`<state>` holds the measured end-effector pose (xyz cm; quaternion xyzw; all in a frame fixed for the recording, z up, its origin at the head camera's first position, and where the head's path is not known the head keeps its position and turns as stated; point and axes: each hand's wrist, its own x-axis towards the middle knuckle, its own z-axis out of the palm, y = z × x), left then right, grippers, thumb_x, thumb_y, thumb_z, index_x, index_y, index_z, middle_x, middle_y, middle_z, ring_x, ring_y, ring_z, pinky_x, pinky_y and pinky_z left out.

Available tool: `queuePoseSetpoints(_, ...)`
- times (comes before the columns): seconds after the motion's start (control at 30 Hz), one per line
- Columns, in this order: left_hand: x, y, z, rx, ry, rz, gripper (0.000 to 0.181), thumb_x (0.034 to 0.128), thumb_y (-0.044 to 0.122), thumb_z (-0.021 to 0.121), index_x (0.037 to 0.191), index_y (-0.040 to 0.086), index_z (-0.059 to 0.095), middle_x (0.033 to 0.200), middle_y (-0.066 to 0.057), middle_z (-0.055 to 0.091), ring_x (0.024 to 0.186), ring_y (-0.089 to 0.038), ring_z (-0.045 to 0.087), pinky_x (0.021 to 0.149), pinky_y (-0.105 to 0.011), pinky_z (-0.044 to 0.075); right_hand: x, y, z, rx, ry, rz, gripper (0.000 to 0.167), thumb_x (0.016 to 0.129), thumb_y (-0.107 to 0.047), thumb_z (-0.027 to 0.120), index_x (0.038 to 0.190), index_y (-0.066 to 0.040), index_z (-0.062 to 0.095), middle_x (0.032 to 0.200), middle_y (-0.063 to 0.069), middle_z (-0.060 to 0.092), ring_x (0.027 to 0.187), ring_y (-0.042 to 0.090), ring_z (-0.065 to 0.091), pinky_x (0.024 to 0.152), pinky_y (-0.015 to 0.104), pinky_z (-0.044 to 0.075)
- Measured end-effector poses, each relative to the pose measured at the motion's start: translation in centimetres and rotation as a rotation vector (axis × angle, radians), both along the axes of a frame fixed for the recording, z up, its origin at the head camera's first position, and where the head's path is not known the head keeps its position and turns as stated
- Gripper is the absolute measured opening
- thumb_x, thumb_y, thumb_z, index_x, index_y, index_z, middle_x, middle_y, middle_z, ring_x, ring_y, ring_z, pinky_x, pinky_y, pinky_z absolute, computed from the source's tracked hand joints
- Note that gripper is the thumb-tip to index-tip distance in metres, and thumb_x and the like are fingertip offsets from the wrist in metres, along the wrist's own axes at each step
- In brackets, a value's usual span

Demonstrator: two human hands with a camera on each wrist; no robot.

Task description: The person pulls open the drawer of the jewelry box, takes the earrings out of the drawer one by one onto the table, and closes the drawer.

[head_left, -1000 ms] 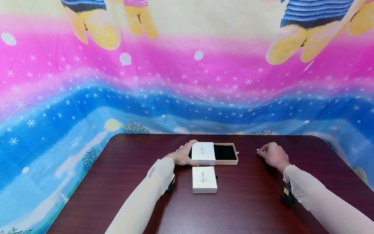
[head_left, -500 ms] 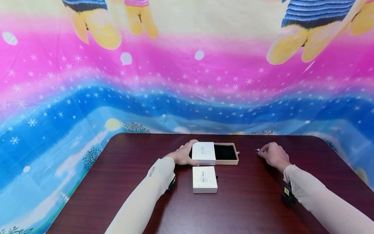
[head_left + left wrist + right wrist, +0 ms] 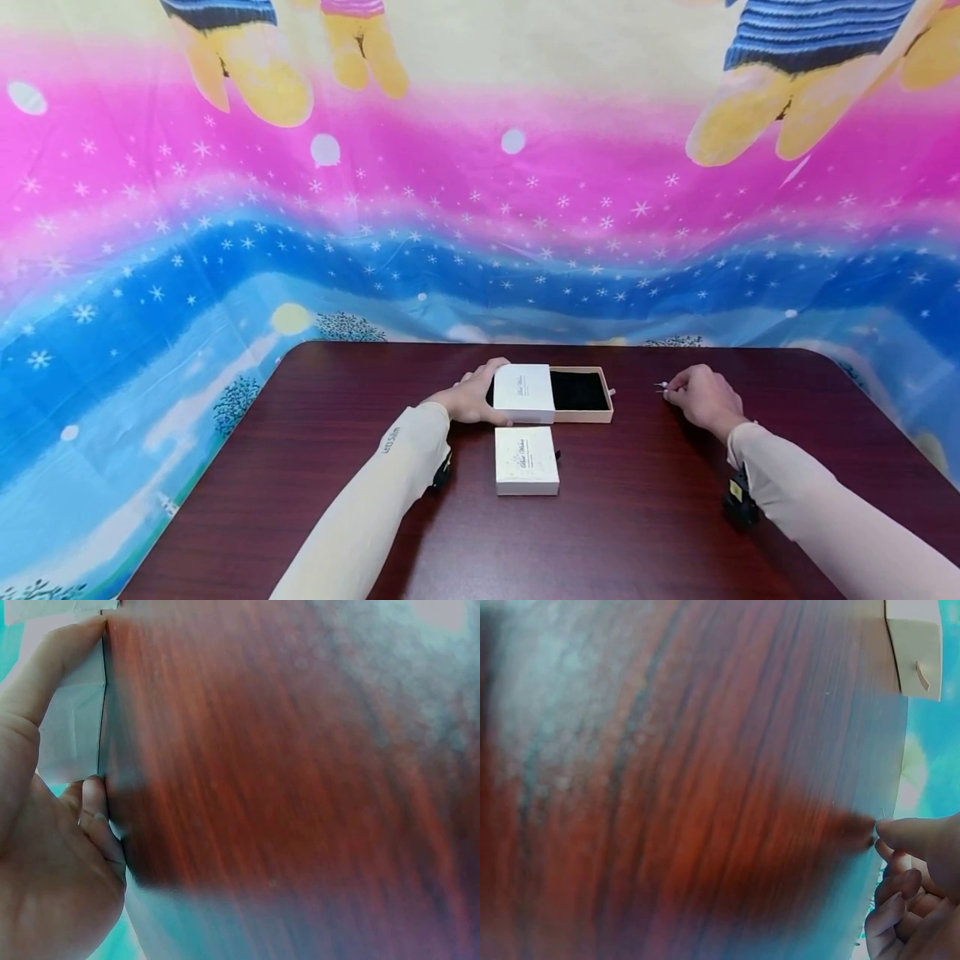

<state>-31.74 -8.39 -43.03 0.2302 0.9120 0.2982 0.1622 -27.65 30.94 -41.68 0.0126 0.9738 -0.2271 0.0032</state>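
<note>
In the head view a white sleeve box (image 3: pixel 521 392) lies on the table, its tray (image 3: pixel 581 392) with black lining slid out to the right. My left hand (image 3: pixel 472 397) grips the left end of this box, thumb along the near side; the left wrist view shows the thumb and fingers of the hand (image 3: pixel 56 825) around the box's end (image 3: pixel 71 727). To the right of the tray, my right hand (image 3: pixel 703 398) pinches a tiny shiny item (image 3: pixel 661 387) at the table surface. In the right wrist view the right hand's (image 3: pixel 919 877) thumb and index finger meet, largely hiding the item.
A second white box (image 3: pixel 527 461), closed, lies just in front of the first one, with a small dark tab on its right side. The dark red table (image 3: pixel 637 525) reaches back to a colourful printed cloth (image 3: pixel 480 208) hanging behind it.
The tiny item shows slightly more beyond the right fingertips than before. The left hand and both boxes have kept their places, apart from a slight shift of the whole view.
</note>
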Motion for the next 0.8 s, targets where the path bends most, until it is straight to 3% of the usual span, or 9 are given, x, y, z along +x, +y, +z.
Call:
queuePoseSetpoints(0.2, -0.87, 0.00, -1.02, -0.010, -0.003, 0.010, 0.107, 0.0767, 0.036, 0.086, 0.158, 0.025, 0.018, 0.150, -0.008, 0.040, 0.132, -0.032, 0.038, 0.114, -0.052, 0.030, -0.11, -0.03, 0.15, 0.004, -0.012, 0.000, 0.020, 0.096, -0.019, 0.065, 0.101, -0.004, 0.076, 0.087, 0.009, 0.071, 0.072, 0.020, 0.058, 0.060, 0.033, 0.041)
queuePoseSetpoints(0.53, -0.50, 0.00, -0.68, -0.024, 0.010, 0.002, 0.105, 0.0787, 0.037, 0.084, 0.159, 0.024, 0.018, 0.152, -0.007, 0.039, 0.133, -0.031, 0.038, 0.114, -0.052, 0.030, -0.04, -0.04, 0.33, 0.011, -0.022, 0.011, 0.017, 0.097, -0.020, 0.065, 0.087, -0.008, 0.074, 0.071, 0.001, 0.062, 0.069, 0.020, 0.055, 0.060, 0.033, 0.038)
queuePoseSetpoints(0.8, -0.15, -0.02, -0.32, -0.012, 0.002, 0.004, 0.103, 0.0797, 0.036, 0.084, 0.158, 0.023, 0.018, 0.152, -0.008, 0.039, 0.133, -0.032, 0.038, 0.113, -0.053, 0.030, 0.07, -0.07, 0.27, 0.019, -0.002, 0.012, 0.017, 0.096, -0.019, 0.065, 0.088, -0.008, 0.074, 0.075, 0.003, 0.065, 0.069, 0.019, 0.055, 0.061, 0.033, 0.038)
